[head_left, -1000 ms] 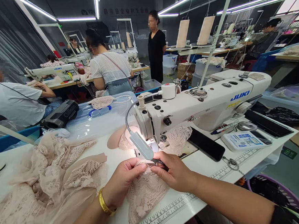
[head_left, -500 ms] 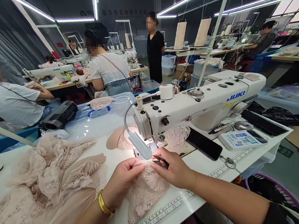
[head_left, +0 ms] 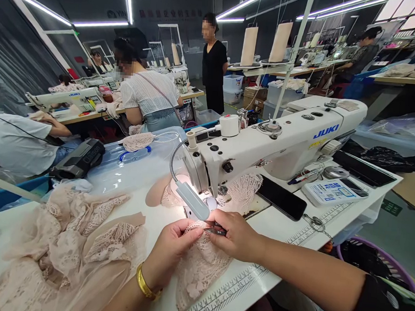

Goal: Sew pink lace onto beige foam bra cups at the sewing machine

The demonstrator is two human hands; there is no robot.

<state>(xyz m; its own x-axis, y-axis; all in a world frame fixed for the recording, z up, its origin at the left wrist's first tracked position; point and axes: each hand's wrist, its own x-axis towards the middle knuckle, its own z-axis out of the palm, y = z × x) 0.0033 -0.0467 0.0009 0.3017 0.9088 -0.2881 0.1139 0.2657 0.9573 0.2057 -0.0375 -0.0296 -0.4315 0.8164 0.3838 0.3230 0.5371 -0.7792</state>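
My left hand point(head_left: 174, 241) pinches the upper edge of a beige lace piece point(head_left: 202, 270), which hangs down over the front of the table. In my right hand point(head_left: 239, 234) is a small pair of dark thread snips point(head_left: 215, 231), closed in by my fingers. The blades point left and lie at the lace edge beside my left fingertips. Just behind both hands are the needle area of a white sewing machine point(head_left: 266, 136) and a grey lamp point(head_left: 193, 200) that lights the spot. Whether the blades touch a thread is too small to tell.
A heap of beige lace point(head_left: 67, 240) covers the table's left part. A black phone point(head_left: 281, 197), a white box point(head_left: 330, 191) and a ring of keys point(head_left: 317, 224) lie to the right. A printed ruler point(head_left: 233, 289) runs along the front edge. Several people are beyond the machine.
My right hand has moved slightly left, bringing the snips' blades from beside the lace to its edge by my left fingertips. My left hand keeps its pinch on the lace.
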